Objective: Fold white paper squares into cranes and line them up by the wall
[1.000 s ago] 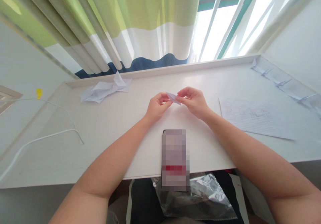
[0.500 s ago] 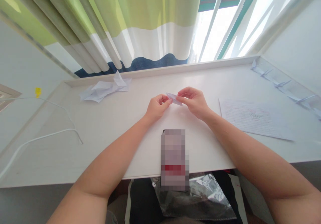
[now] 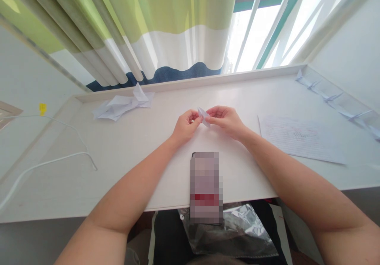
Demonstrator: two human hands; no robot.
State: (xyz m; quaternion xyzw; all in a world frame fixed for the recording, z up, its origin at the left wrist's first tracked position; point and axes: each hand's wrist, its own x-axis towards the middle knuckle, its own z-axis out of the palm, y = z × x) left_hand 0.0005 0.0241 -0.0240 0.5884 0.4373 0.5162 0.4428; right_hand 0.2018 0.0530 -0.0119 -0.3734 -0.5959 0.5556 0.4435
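L hand (image 3: 186, 126) – pinching folded paper (image 3: 203, 117); R hand (image 3: 225, 122) – pinching too; both near-shut

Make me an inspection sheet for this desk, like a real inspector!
Surface: long white desk with a raised back ledge.
Job's things: small pale folded paper, pinched between both hands.
Clutter: loose white paper sheets; lined handwritten sheet; pixelated flat rectangular object; pale folded paper cranes along the right side.
Hands: left hand and right hand, both gripping.
Cables: thin white cable, left of the desk.
Surroundings: green, white and navy curtain; bright window; crinkled silver bag below.
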